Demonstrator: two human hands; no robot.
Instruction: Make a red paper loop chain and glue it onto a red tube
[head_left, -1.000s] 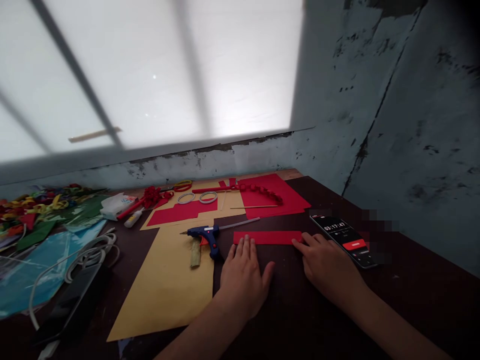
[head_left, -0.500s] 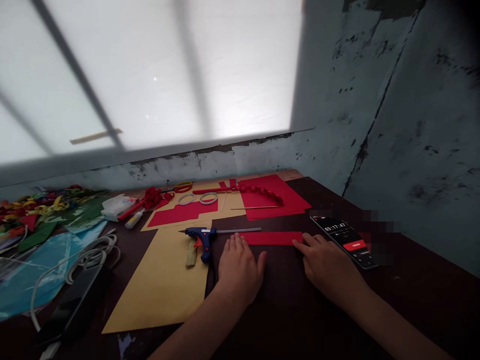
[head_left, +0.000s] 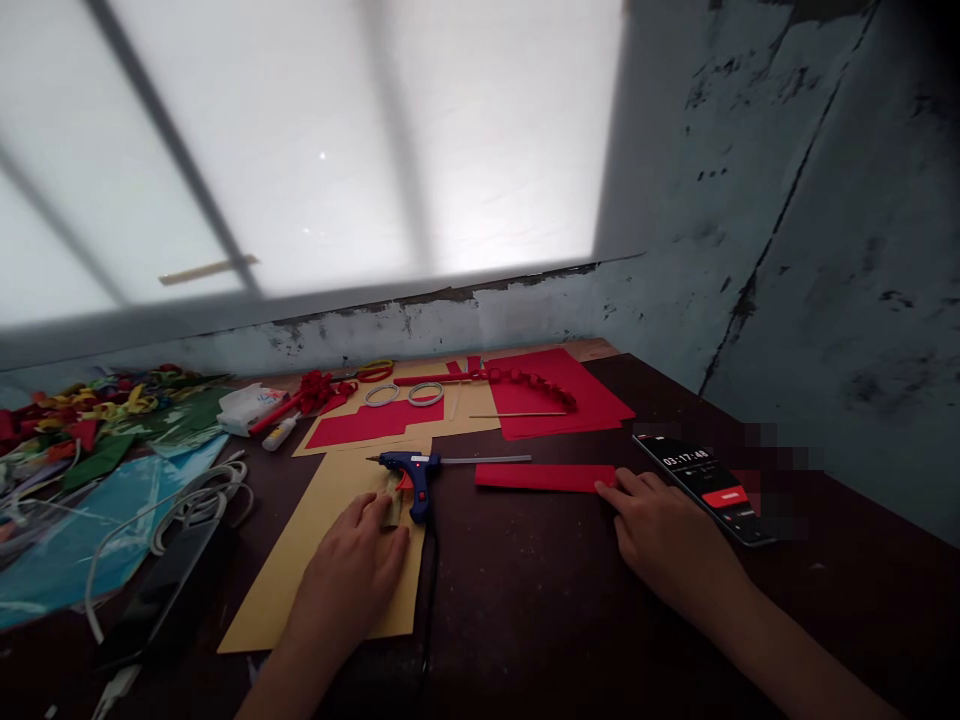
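A folded-looking red paper strip (head_left: 544, 478) lies flat on the dark table. My right hand (head_left: 667, 525) is at its right end, with thumb and fingertips closed on the edge. Over the yellow paper sheet (head_left: 322, 570), my left hand (head_left: 349, 560) reaches forward, fingers outstretched. Its fingertips are at a small pale greenish piece (head_left: 393, 505), partly hidden by them; I see no grip on it. Just beyond lies a blue hot glue gun (head_left: 411, 470) with a clear glue stick (head_left: 487, 460) in its back, nozzle to the left.
A phone (head_left: 701, 485) showing a timer lies right of my right hand. Farther back are red paper sheets (head_left: 555, 365), tape rolls (head_left: 426, 394), scissors (head_left: 375, 371) and a thin stick (head_left: 517, 415). A black power strip (head_left: 169, 590) with white cable (head_left: 202, 490) sits left.
My left hand has left the red strip and moved left to the small pale piece by the glue gun. My right hand stays at the strip's right end. The view has shifted slightly.
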